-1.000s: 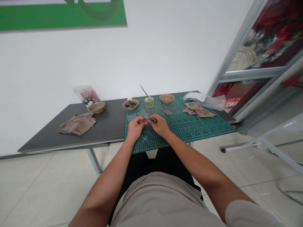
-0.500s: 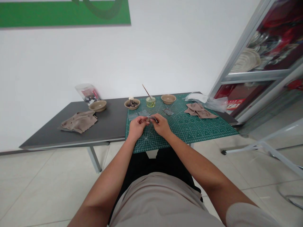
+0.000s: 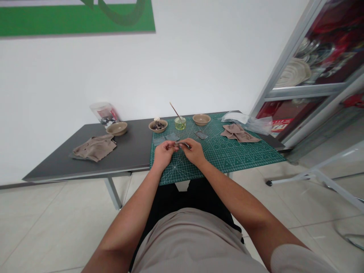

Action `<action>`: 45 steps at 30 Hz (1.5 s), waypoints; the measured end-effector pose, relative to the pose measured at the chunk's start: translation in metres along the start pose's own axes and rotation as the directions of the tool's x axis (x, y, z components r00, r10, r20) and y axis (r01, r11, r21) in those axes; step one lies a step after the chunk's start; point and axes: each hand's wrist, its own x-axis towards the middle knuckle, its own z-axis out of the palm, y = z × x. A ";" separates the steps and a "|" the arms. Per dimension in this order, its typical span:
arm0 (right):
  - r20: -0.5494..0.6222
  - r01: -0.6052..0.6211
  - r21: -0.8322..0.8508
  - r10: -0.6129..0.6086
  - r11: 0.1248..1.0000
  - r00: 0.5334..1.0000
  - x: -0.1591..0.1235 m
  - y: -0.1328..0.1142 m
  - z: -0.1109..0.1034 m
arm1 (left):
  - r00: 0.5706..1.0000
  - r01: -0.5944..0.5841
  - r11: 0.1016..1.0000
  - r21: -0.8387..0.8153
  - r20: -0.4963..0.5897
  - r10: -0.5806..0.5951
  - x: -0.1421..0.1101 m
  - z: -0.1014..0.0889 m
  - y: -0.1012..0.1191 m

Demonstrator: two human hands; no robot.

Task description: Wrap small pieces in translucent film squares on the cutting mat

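1. Over the green cutting mat (image 3: 227, 153), near its front edge, a thin grey piece (image 3: 184, 144) is pinched between the fingertips of both hands: the left hand (image 3: 162, 153) grips one end, the right hand (image 3: 194, 151) the other. Its exact make is hidden by the fingers.
2. It could slip or bend, I judge, since so little of it sits between the fingertips and both hands press on it at once.
3. A forward knock of the knuckles could shift the flat packets lying just beyond; they look light and loose.
4. The glass jar (image 3: 180, 123) could tip if a sleeve or hand caught the thin stick (image 3: 174, 109) leaning out of it, and its yellow-green contents might then reach the mat.
5. Dark pieces (image 3: 158, 125) could scatter if their shallow bowl, at the mat's edge, were bumped.
6. Counted: three tan bowls (image 3: 201, 123), one holding the dark pieces; two brown cloths (image 3: 240, 134), one at each side; one jar, one stick, one mat; one clear plastic tub (image 3: 105, 114); one clear plastic bag (image 3: 253, 123). Flat packets (image 3: 201, 134) seem to be three, though two lie close together. The dark pieces are too small to count.
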 end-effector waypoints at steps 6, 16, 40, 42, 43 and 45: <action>-0.012 -0.025 -0.003 0.025 1.000 1.000 0.000 0.000 -0.001 | 1.000 -0.015 0.999 0.043 -0.023 0.016 0.001 0.000 -0.004; -0.010 -0.064 -0.008 0.064 0.998 0.998 -0.002 0.004 0.002 | 0.999 -0.009 1.000 -0.006 -0.044 0.009 0.001 0.000 0.000; 0.021 -0.006 -0.027 0.006 1.000 1.000 0.001 0.003 0.002 | 0.999 -0.026 0.990 0.138 -0.035 0.031 -0.003 0.002 0.007; 0.034 -0.020 -0.008 0.020 1.000 0.999 0.003 0.003 0.001 | 1.000 -0.014 0.995 0.102 -0.020 0.016 -0.002 0.002 0.007; 0.039 -0.026 0.002 0.026 1.000 0.999 0.003 0.003 0.001 | 1.000 -0.009 0.997 0.082 -0.007 0.009 -0.001 0.001 0.006; 0.046 -0.035 0.022 0.034 0.999 0.998 0.004 0.004 0.000 | 1.000 -0.001 0.999 0.054 0.017 0.001 0.000 0.001 0.004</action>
